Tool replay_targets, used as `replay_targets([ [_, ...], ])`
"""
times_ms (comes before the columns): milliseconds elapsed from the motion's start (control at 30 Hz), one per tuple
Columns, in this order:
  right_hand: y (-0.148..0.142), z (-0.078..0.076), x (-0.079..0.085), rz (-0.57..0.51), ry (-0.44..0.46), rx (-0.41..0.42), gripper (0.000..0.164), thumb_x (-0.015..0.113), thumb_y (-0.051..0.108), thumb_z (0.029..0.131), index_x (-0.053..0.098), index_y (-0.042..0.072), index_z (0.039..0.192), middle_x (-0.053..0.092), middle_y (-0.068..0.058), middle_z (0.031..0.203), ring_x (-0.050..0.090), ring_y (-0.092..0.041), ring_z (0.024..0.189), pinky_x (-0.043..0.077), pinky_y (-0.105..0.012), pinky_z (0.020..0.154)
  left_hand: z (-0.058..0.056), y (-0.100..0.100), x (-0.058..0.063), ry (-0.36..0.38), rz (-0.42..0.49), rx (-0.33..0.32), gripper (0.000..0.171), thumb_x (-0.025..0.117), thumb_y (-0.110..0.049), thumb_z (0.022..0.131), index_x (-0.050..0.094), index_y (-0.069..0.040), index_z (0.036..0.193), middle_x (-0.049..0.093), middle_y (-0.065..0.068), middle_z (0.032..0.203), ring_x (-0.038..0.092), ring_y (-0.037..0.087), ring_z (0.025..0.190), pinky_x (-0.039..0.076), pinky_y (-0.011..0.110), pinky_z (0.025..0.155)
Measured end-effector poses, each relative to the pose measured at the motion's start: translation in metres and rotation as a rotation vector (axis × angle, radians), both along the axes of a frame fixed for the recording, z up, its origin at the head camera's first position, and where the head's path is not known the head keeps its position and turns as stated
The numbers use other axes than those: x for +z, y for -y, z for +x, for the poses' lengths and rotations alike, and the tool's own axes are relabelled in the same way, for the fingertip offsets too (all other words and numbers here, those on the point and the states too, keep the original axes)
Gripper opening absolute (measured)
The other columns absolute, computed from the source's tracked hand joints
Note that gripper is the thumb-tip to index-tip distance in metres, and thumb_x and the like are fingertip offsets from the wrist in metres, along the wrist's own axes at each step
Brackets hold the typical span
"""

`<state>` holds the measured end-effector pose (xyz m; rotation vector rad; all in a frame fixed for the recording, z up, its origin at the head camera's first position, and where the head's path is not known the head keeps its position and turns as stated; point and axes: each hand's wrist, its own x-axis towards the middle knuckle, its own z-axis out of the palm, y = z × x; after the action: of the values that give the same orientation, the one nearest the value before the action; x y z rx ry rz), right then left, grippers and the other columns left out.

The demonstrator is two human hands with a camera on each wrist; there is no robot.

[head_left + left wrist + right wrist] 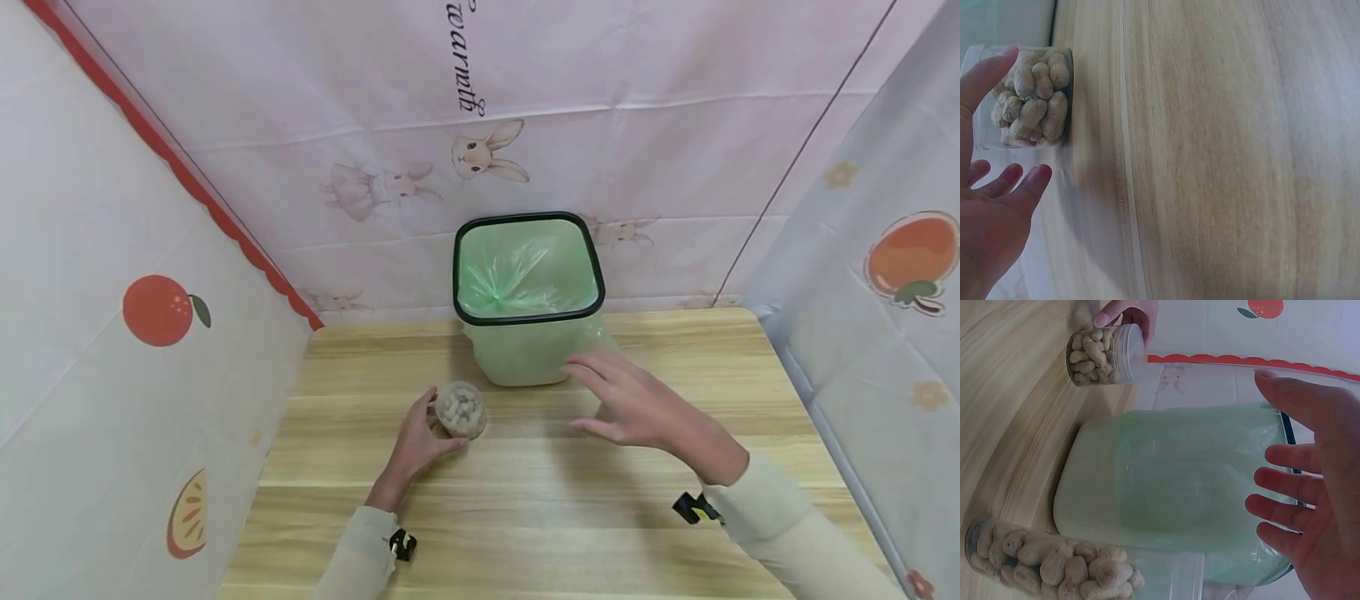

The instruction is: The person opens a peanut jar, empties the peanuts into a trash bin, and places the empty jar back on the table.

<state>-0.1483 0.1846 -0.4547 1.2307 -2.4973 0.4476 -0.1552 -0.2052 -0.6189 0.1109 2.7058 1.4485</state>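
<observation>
A clear round jar of unshelled peanuts (461,408) stands on the table. My left hand (414,443) is spread around its near-left side, the thumb close against the jar. In the left wrist view the other fingers (1030,184) sit apart from the jar (1034,97). My right hand (637,404) is in the air right of the bin, fingers loosely spread, holding nothing. Beneath it in the right wrist view stands a second clear jar of peanuts (1060,565), mostly hidden behind the hand in the head view.
A trash bin (525,354) with a black rim and green plastic liner stands at the table's back edge, behind the first jar. Printed cloth walls (555,158) enclose the wooden table (517,517) at the back and both sides.
</observation>
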Motion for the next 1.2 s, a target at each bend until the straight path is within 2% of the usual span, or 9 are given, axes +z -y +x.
replay_targets([
  [233, 0.010, -0.001, -0.005, 0.004, -0.016, 0.025, 0.074, 0.086, 0.048, 0.080, 0.063, 0.003, 0.134, 0.065, -0.014, 0.136, 0.062, -0.031, 0.126, 0.053, -0.048, 0.107, -0.002, -0.004, -0.003, 0.018, 0.039, -0.008, 0.113, 0.098, -0.022, 0.067, 0.035, -0.001, 0.158, 0.051, 0.021, 0.151, 0.056, 0.036, 0.135, 0.049, 0.051, 0.113],
  [333, 0.014, -0.001, -0.007, 0.008, -0.001, 0.025, 0.076, 0.087, 0.046, 0.079, 0.063, 0.003, 0.135, 0.065, -0.014, 0.136, 0.062, -0.031, 0.126, 0.053, -0.046, 0.107, -0.001, -0.006, -0.004, 0.016, 0.049, -0.009, 0.113, 0.098, -0.021, 0.067, 0.035, -0.001, 0.158, 0.049, 0.022, 0.154, 0.053, 0.037, 0.140, 0.047, 0.051, 0.116],
  [467, 0.018, -0.001, -0.009, 0.020, 0.024, 0.021, 0.074, 0.085, 0.048, 0.082, 0.062, 0.004, 0.137, 0.064, -0.013, 0.137, 0.062, -0.030, 0.126, 0.054, -0.045, 0.106, -0.001, -0.009, -0.005, 0.003, 0.047, -0.013, 0.113, 0.098, -0.021, 0.068, 0.034, -0.001, 0.158, 0.047, 0.022, 0.156, 0.049, 0.037, 0.144, 0.044, 0.052, 0.119],
  [767, 0.027, -0.003, -0.014, 0.024, 0.016, 0.045, 0.075, 0.082, 0.050, 0.084, 0.060, 0.005, 0.139, 0.064, -0.011, 0.137, 0.062, -0.028, 0.126, 0.054, -0.044, 0.106, -0.001, -0.013, -0.008, -0.041, 0.049, 0.014, 0.108, 0.099, -0.023, 0.066, 0.041, -0.007, 0.155, 0.054, 0.018, 0.149, 0.055, 0.036, 0.137, 0.043, 0.057, 0.116],
  [1000, 0.033, -0.005, -0.022, 0.027, 0.000, 0.071, 0.077, 0.083, 0.050, 0.083, 0.060, 0.003, 0.139, 0.065, -0.012, 0.136, 0.062, -0.029, 0.125, 0.054, -0.046, 0.106, 0.000, -0.016, -0.011, -0.029, 0.082, 0.037, 0.103, 0.098, -0.022, 0.067, 0.043, -0.008, 0.153, 0.057, 0.016, 0.146, 0.056, 0.035, 0.135, 0.043, 0.057, 0.117],
  [1200, 0.040, -0.004, -0.025, 0.064, 0.028, 0.070, 0.076, 0.081, 0.051, 0.085, 0.060, 0.004, 0.140, 0.063, -0.011, 0.139, 0.061, -0.028, 0.128, 0.053, -0.044, 0.109, 0.001, -0.017, -0.011, -0.028, 0.052, 0.054, 0.099, 0.098, -0.023, 0.068, 0.044, -0.006, 0.150, 0.059, 0.018, 0.144, 0.058, 0.036, 0.134, 0.045, 0.057, 0.115],
])
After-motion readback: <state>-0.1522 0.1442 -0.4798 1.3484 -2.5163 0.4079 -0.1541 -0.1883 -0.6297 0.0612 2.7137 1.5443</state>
